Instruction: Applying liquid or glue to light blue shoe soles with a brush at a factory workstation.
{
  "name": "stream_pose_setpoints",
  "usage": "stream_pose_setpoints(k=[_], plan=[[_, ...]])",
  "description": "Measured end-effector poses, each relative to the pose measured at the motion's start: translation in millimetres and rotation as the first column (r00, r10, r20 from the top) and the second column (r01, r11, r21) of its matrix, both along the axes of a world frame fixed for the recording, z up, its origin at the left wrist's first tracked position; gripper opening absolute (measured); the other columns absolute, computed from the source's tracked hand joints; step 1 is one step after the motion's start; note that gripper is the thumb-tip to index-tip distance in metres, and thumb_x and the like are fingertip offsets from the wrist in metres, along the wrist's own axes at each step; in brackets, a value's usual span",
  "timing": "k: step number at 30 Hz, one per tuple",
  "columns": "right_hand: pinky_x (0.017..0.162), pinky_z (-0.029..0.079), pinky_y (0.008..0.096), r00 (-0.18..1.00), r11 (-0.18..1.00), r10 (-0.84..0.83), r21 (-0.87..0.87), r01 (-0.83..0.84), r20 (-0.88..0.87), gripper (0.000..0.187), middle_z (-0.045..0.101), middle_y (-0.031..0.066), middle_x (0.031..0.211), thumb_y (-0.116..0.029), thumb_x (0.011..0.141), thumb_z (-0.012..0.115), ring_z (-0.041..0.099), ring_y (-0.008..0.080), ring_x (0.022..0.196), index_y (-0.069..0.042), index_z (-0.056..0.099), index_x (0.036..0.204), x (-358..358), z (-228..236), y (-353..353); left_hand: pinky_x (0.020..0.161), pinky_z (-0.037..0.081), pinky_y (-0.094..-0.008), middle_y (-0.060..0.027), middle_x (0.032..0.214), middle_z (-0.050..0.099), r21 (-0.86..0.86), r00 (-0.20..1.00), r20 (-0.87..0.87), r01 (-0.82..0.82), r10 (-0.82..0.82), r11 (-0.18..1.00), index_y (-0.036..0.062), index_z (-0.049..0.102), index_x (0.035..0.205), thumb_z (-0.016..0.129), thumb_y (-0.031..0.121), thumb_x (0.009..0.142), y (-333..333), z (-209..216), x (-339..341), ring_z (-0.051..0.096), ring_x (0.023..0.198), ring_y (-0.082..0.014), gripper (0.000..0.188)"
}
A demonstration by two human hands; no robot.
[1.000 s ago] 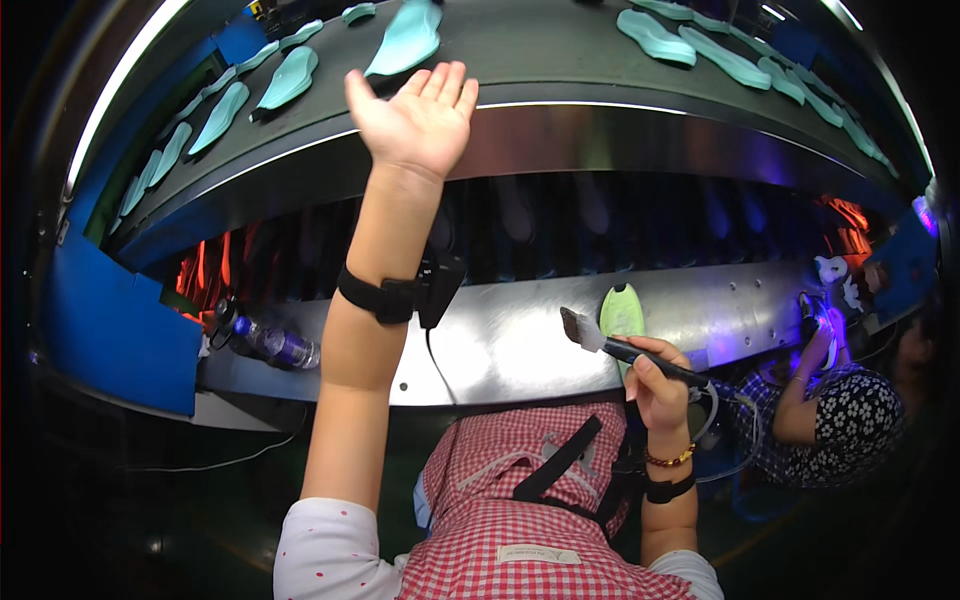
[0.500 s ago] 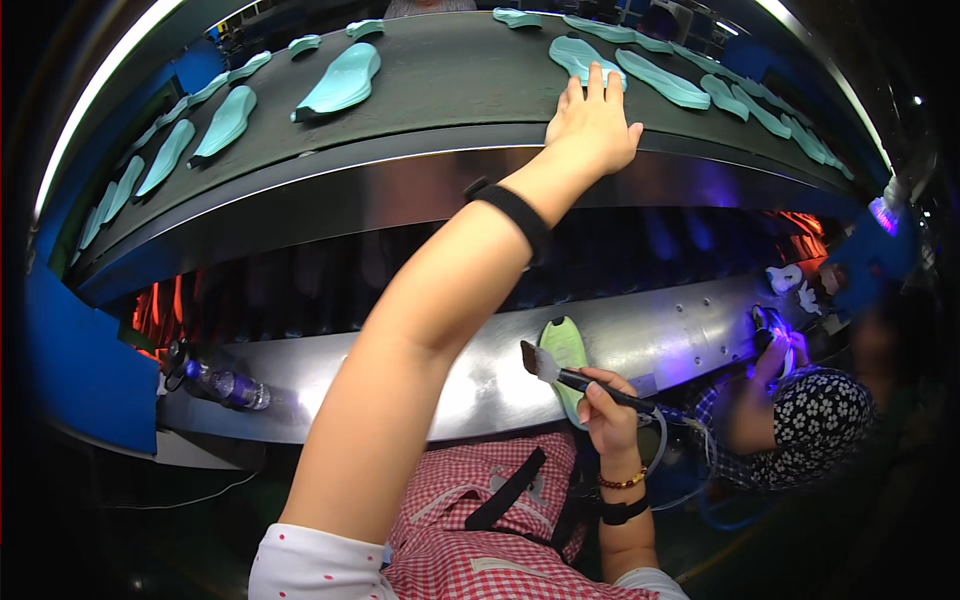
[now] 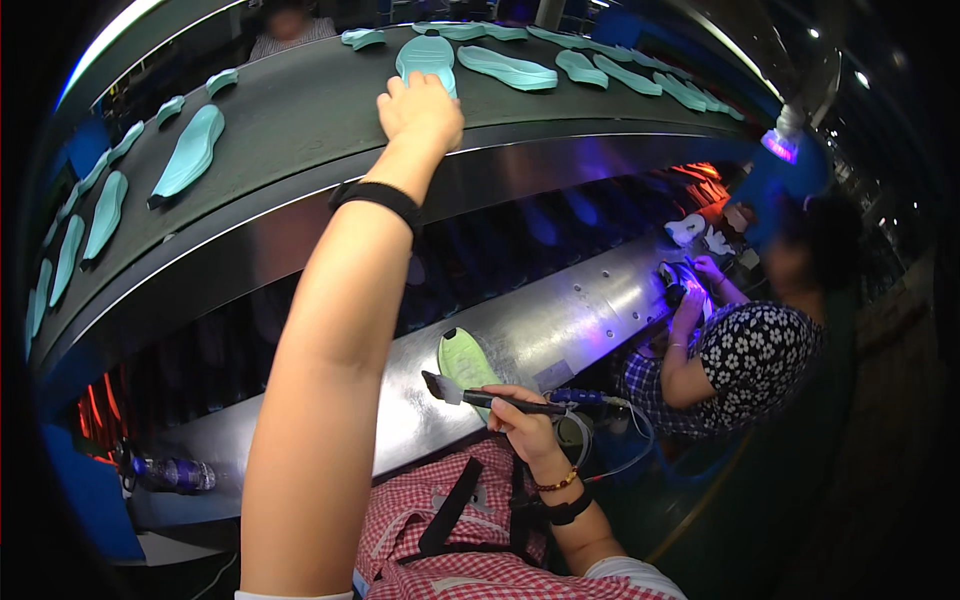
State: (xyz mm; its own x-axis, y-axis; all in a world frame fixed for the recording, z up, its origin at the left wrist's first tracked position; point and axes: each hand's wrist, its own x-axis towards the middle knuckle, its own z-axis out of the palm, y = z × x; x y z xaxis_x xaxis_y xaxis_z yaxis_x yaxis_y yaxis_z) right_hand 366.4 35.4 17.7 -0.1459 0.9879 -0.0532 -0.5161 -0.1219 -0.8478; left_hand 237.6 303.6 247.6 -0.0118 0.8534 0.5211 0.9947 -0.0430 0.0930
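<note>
My left hand [image 3: 420, 112] reaches across to the dark belt, its fingers bent over the near end of a turquoise shoe sole [image 3: 426, 55]. The sole's far end points away from me; the fingertips are partly hidden. In my right hand [image 3: 522, 420] is a brush [image 3: 480, 396] with a black handle and dark bristles, held level above the metal bench. A pale green shoe sole [image 3: 462, 360] with a dark tip lies on the bench just beyond the bristles, partly covered by the brush and hand.
More turquoise soles [image 3: 190, 150] lie along the belt [image 3: 300, 110] on both sides. Below it runs a metal bench [image 3: 540, 325], with a plastic bottle [image 3: 175, 474] at its left end. At the right, a co-worker [image 3: 755, 350] handles an item under a purple lamp [image 3: 780, 146].
My view has turned to the right. My left hand's fingers were spread over the turquoise sole; now they bend over its near end, and the sole points more directly away. The brush stays in my right hand.
</note>
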Motion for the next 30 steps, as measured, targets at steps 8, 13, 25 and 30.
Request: stream_pose_setpoints(k=[8,13,25,30], plan=[[0.078,0.046,0.0211,0.995,0.995,-0.094,0.028,0.096,-0.041,0.027,0.062,0.0124,0.100,0.006,0.076,0.058,0.059,0.0135,0.088,0.005,0.058,0.103,15,4,-25,0.081,0.042,-0.0362,-0.0127,0.097,0.059,0.127,0.947,0.008,0.318,-0.322,0.939,0.0015,0.059,0.093,0.050,0.040,0.085,-78,12,-113,0.053,0.093,-0.0243,0.040],[0.086,0.044,0.0283,0.986,0.986,-0.161,0.048,0.163,-0.029,0.024,0.062,0.0137,0.096,0.003,0.076,0.058,0.058,0.0184,0.089,0.007,0.058,0.100,1,11,-10,0.079,0.043,-0.0287,-0.0078,0.096,0.058,0.807,0.133,0.580,0.039,-0.804,0.589,-0.0028,0.054,0.101,0.046,0.026,0.090,-188,-41,-189,0.054,0.086,-0.0154,0.033],[0.081,0.045,0.0242,0.987,0.990,-0.138,0.024,0.140,-0.084,0.021,0.062,0.0120,0.092,0.002,0.077,0.059,0.059,0.0155,0.086,0.007,0.058,0.097,-57,-9,11,0.091,0.041,-0.0497,-0.0293,0.124,0.040,0.627,-0.766,0.406,0.630,0.498,0.458,-0.0009,0.027,0.132,0.054,0.051,0.078,-341,-233,-221,0.050,0.105,-0.0428,0.080],[0.080,0.046,0.0248,0.999,0.999,0.041,0.034,-0.041,-0.008,0.020,0.063,0.0113,0.092,0.001,0.076,0.062,0.059,0.0152,0.084,0.006,0.060,0.095,-104,-6,4,0.101,0.028,-0.0506,-0.0254,0.132,0.034,0.387,-0.736,0.546,0.645,0.400,0.658,0.0043,0.024,0.136,0.035,0.071,0.075,-330,-286,-203,0.036,0.121,-0.0393,0.091]])
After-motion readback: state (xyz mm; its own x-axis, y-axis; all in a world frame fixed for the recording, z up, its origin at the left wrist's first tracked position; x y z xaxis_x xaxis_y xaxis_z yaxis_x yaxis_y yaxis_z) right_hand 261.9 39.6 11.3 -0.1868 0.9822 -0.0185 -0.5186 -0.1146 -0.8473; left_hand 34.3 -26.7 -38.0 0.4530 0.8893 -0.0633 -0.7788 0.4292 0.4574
